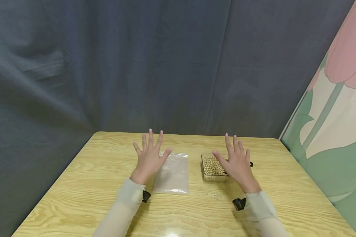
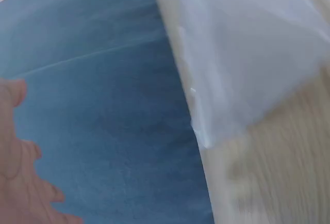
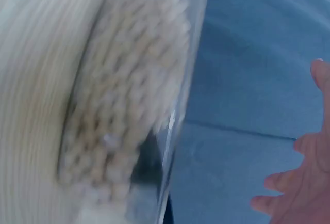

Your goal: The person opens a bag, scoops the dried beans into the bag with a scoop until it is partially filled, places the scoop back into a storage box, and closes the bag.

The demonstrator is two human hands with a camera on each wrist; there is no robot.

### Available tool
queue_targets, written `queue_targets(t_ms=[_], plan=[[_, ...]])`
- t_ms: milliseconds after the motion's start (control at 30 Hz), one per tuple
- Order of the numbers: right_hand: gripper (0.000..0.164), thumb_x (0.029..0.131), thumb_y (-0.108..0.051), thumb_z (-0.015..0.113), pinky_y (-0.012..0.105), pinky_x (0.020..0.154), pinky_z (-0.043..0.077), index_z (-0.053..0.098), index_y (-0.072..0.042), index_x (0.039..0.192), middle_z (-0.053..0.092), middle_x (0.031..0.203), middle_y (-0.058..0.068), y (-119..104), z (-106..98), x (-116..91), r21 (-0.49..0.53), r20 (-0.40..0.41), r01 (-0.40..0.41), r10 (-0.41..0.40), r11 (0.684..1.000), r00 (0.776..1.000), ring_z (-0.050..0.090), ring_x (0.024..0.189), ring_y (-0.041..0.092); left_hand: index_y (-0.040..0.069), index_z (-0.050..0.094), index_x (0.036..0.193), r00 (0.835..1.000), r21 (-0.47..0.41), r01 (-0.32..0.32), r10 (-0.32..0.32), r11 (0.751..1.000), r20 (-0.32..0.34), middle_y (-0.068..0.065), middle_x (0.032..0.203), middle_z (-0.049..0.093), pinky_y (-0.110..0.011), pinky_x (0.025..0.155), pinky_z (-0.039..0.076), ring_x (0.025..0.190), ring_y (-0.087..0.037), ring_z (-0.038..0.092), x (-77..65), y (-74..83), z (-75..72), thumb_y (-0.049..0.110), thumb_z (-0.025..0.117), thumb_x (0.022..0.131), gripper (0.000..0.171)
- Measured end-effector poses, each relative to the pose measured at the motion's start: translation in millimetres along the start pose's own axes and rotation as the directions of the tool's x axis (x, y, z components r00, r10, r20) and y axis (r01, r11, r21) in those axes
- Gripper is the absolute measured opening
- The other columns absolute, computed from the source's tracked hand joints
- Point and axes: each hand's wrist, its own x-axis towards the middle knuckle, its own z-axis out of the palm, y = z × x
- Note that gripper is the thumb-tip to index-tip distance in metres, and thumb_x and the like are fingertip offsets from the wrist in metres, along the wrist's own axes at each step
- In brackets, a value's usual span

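Over our table (image 1: 86, 191), left hand (image 1: 148, 160) and right hand (image 1: 238, 165) splay empty; a knock could spill beans (image 1: 212, 166) three o'clock of the bag (image 1: 175, 174).

Between the flat clear plastic bag (image 1: 175, 176) and the bean-filled clear rectangular box (image 1: 215, 178), the yellow wood-grain worktop (image 1: 195, 169) offers passage; a dark blue cloth curtain (image 1: 172, 72) blocks beyond.

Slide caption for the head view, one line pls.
Left hand and right hand spread above a wood-grain table bearing a clear plastic bag and a clear box of beans.
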Motion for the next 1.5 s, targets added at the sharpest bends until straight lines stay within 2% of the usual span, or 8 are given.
queue_targets(t_ms=[100, 200, 433, 700, 1033, 1100, 1200, 1500], plan=[[0.08, 0.096, -0.059, 0.039, 0.07, 0.109, 0.002, -0.006, -0.028, 0.154, -0.005, 0.161, 0.015, -6.0, -0.4, 2.9, 0.143, 0.033, -0.011, 0.006, 0.99, 0.999, 0.0, 0.146, 0.044, 0.032, -0.003, 0.154, 0.999, -0.18, 0.036, -0.03, 0.983, 0.038, -0.013, 0.161, -0.01, -0.073, 0.105, -0.008, 0.146, -0.043, -0.006, 0.6, -2.5, -7.7, 0.067, 0.028, 0.095, 0.075], [0.075, 0.098, -0.057, 0.036, 0.067, 0.111, 0.01, -0.007, -0.03, 0.154, -0.003, 0.162, 0.011, -12.0, 0.1, 6.2, 0.313, 0.073, -0.047, 0.025, 0.949, 0.997, 0.004, 0.147, 0.041, 0.029, -0.001, 0.155, 0.996, -0.395, 0.079, -0.052, 0.915, 0.079, -0.013, 0.161, -0.007, -0.072, 0.107, -0.005, 0.146, -0.043, -0.002, 1.5, -7.6, -13.0, 0.065, 0.027, 0.096, 0.075], [0.072, 0.098, -0.06, 0.028, 0.055, 0.115, 0.02, -0.002, -0.028, 0.155, 0.007, 0.162, 0.009, -29.2, 5.6, 14.5, 0.654, 0.229, -0.222, 0.09, 0.723, 0.969, 0.016, 0.147, 0.034, 0.021, 0.005, 0.156, 0.967, -0.751, 0.25, -0.12, 0.611, 0.225, -0.009, 0.162, 0.006, -0.058, 0.116, 0.012, 0.148, -0.035, 0.01, 5.5, -20.4, -17.9, 0.058, 0.031, 0.099, 0.073], [0.068, 0.103, -0.048, 0.026, 0.043, 0.118, 0.02, 0.003, -0.011, 0.156, 0.014, 0.161, 0.01, -47.0, 29.8, 22.0, 0.834, 0.356, -0.353, 0.077, 0.423, 0.931, 0.02, 0.147, 0.027, 0.012, 0.007, 0.156, 0.924, -0.847, 0.383, -0.136, 0.37, 0.358, -0.014, 0.161, 0.008, -0.055, 0.117, 0.012, 0.144, -0.039, 0.02, 4.0, -33.2, -8.8, 0.05, 0.034, 0.101, 0.072], [0.062, 0.106, -0.031, 0.027, 0.046, 0.119, 0.013, 0.005, 0.003, 0.153, 0.012, 0.16, 0.019, -63.2, 65.2, 26.1, 0.879, 0.407, -0.427, 0.132, 0.211, 0.904, 0.015, 0.148, 0.033, 0.002, 0.007, 0.154, 0.879, -0.866, 0.472, -0.163, 0.166, 0.448, -0.026, 0.158, 0.01, -0.053, 0.118, 0.012, 0.142, -0.045, 0.021, 4.3, -48.8, 10.3, 0.033, 0.032, 0.104, 0.064], [0.061, 0.106, -0.029, 0.027, 0.047, 0.119, 0.011, 0.005, 0.005, 0.152, 0.011, 0.159, 0.021, -64.6, 71.1, 26.1, 0.88, 0.414, -0.435, 0.141, 0.189, 0.899, 0.013, 0.148, 0.034, 0.003, 0.006, 0.154, 0.868, -0.861, 0.491, -0.162, 0.134, 0.47, -0.025, 0.158, 0.01, -0.052, 0.118, 0.012, 0.142, -0.044, 0.021, 4.0, -51.1, 14.9, 0.032, 0.032, 0.104, 0.063], [0.06, 0.106, -0.026, 0.025, 0.048, 0.119, 0.009, 0.004, 0.008, 0.151, 0.008, 0.159, 0.024, -65.7, 79.4, 26.8, 0.878, 0.422, -0.442, 0.14, 0.183, 0.896, 0.011, 0.147, 0.037, 0.003, 0.005, 0.155, 0.859, -0.851, 0.508, -0.154, 0.137, 0.488, -0.027, 0.158, 0.01, -0.052, 0.118, 0.013, 0.142, -0.044, 0.022, 4.1, -53.7, 20.3, 0.031, 0.031, 0.104, 0.063], [0.059, 0.104, -0.022, 0.029, 0.048, 0.119, 0.003, 0.007, 0.006, 0.152, 0.001, 0.16, 0.022, -73.9, 94.4, 29.1, 0.839, 0.456, -0.491, 0.188, 0.235, 0.87, 0.003, 0.147, 0.039, 0.004, 0.003, 0.155, 0.837, -0.829, 0.545, -0.14, 0.127, 0.529, -0.029, 0.157, 0.01, -0.053, 0.117, 0.016, 0.142, -0.044, 0.02, 9.3, -55.6, 28.0, 0.033, 0.032, 0.104, 0.065]])
